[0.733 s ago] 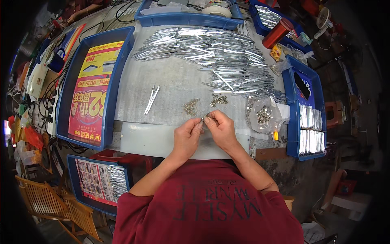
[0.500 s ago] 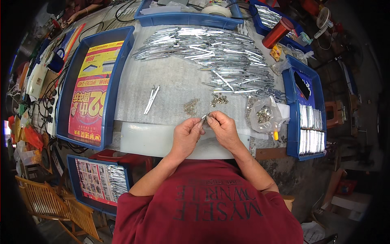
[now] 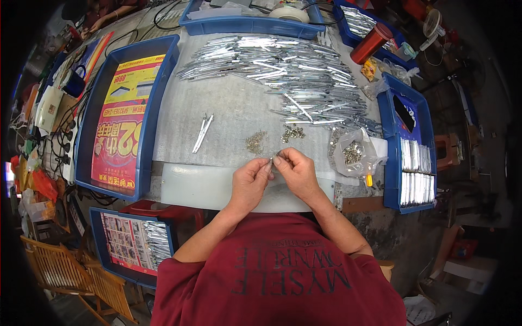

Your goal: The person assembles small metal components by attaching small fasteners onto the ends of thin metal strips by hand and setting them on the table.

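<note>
My left hand [image 3: 251, 176] and my right hand [image 3: 297, 173] meet above the near edge of the table, fingertips pinched together. Between them is a slim silvery metal piece, mostly covered by the fingers; only a small bright bit shows at the tips. Just beyond lie a pile of tiny brass-coloured parts [image 3: 255, 142] and a darker pile of small metal parts [image 3: 292, 133]. Left of these rest a few slim silvery metal pieces [image 3: 203, 133]. A large heap of similar pieces [image 3: 283, 70] spreads over the far part of the pale mat [image 3: 185, 103].
Blue trays stand at the left [image 3: 144, 152], the right [image 3: 387, 117], the far side [image 3: 244, 24] and lower left [image 3: 106, 255]. A clear bag of small metal parts [image 3: 370, 155] sits right of my hands. Farther right lies a red cylinder [image 3: 372, 43].
My fingers have shifted slightly around the small piece, the right fingertips moving a little left. Everything else stays where it was.
</note>
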Action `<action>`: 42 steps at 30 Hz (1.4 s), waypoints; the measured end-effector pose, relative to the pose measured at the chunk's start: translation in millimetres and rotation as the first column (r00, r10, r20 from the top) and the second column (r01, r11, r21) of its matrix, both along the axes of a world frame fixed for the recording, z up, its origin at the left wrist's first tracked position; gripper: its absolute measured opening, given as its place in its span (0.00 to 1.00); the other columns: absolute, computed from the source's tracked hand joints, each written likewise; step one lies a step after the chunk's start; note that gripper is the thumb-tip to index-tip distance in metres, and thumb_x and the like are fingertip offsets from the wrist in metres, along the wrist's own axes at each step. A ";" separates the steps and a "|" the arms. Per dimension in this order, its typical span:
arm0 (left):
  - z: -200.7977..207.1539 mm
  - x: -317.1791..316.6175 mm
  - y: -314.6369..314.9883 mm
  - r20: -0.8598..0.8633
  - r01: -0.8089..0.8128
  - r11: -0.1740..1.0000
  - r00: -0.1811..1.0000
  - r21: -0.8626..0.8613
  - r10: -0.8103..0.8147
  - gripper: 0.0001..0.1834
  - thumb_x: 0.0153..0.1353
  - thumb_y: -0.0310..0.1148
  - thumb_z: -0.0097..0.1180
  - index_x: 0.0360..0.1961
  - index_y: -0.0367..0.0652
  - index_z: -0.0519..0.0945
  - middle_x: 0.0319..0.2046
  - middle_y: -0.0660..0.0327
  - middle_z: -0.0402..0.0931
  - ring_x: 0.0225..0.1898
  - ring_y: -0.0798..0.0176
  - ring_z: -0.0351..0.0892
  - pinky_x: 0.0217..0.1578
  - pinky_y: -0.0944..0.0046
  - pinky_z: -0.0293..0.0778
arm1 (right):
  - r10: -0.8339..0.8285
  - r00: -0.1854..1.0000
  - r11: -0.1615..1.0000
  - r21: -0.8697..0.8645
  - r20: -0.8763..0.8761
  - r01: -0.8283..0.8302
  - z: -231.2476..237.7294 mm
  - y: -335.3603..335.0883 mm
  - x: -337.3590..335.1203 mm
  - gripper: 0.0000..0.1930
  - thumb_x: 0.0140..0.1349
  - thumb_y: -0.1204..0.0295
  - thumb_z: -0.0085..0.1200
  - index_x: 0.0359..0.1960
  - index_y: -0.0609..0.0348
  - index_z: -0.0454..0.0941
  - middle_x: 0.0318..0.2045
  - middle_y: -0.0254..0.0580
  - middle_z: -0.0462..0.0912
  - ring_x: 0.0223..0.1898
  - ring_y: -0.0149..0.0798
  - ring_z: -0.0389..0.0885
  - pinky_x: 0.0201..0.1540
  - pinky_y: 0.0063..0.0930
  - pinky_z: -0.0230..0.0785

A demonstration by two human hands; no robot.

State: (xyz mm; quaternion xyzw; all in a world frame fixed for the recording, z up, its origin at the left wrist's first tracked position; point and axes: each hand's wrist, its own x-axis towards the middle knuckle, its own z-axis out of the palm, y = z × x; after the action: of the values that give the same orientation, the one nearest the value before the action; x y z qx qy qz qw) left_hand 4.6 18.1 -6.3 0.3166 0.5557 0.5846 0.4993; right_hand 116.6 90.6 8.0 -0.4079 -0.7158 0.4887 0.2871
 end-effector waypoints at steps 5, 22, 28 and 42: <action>4.5 -5.0 -1.5 0.046 0.015 1.000 0.999 -0.003 -0.014 0.08 0.59 0.29 0.45 0.36 0.36 0.72 0.20 0.66 0.69 0.15 0.80 0.57 0.14 0.79 0.54 | -0.190 0.981 0.982 -0.001 -0.043 0.190 -7.8 18.8 15.7 0.09 0.54 0.71 0.49 0.29 0.67 0.72 0.20 0.40 0.75 0.22 0.25 0.70 0.24 0.20 0.63; 2.4 -14.3 -6.3 0.118 0.023 1.000 0.993 -0.001 -0.023 0.08 0.58 0.28 0.45 0.35 0.34 0.72 0.19 0.67 0.69 0.16 0.80 0.59 0.15 0.79 0.56 | -0.177 0.927 0.832 0.553 0.332 -0.039 -18.4 55.8 18.3 0.05 0.48 0.76 0.49 0.27 0.63 0.72 0.24 0.49 0.73 0.29 0.50 0.72 0.32 0.38 0.65; 1.0 -15.8 -7.8 0.145 0.024 1.000 0.989 0.000 -0.024 0.08 0.58 0.27 0.45 0.35 0.33 0.72 0.19 0.66 0.69 0.17 0.80 0.59 0.16 0.79 0.56 | -0.105 0.882 0.827 0.533 0.459 -0.179 -17.7 54.4 24.2 0.05 0.47 0.77 0.48 0.27 0.63 0.72 0.24 0.50 0.72 0.31 0.50 0.71 0.35 0.38 0.64; -3.8 -12.0 -7.6 0.100 0.037 0.999 0.994 -0.001 -0.036 0.08 0.59 0.29 0.44 0.35 0.35 0.71 0.20 0.64 0.69 0.14 0.79 0.55 0.14 0.78 0.52 | -0.077 0.923 0.859 0.495 0.377 -0.131 -15.2 53.8 32.2 0.04 0.48 0.76 0.49 0.26 0.65 0.72 0.23 0.50 0.72 0.29 0.50 0.71 0.34 0.39 0.64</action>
State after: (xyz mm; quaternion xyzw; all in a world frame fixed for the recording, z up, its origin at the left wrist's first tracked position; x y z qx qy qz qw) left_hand -7.3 10.5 -10.1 0.2962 0.5250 0.5896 0.5376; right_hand 148.8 144.4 -7.3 -0.3942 -0.8673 0.1960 0.2323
